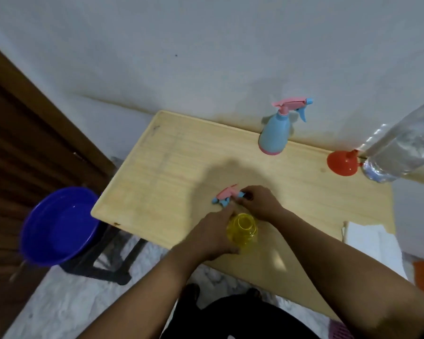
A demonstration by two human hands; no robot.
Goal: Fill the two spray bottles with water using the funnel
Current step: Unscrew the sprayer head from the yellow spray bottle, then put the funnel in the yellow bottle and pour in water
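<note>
A yellow see-through spray bottle (242, 230) stands near the front edge of the wooden table (171, 157). My left hand (213, 233) wraps around its left side. My right hand (257, 204) grips the collar of its pink and blue spray head (224, 195), which points left above the bottle's neck; whether it is still attached, I cannot tell. A second bottle, blue with a pink trigger head (275, 133), stands at the table's back edge. A red funnel (343, 163) lies mouth-down at the back right, beside a clear plastic water bottle (402, 148).
A blue basin (59, 226) holding some water rests on a dark stool left of the table. A white cloth (367, 237) lies on the table's right front edge. The wall runs right behind the table. My dark-clothed lap shows below.
</note>
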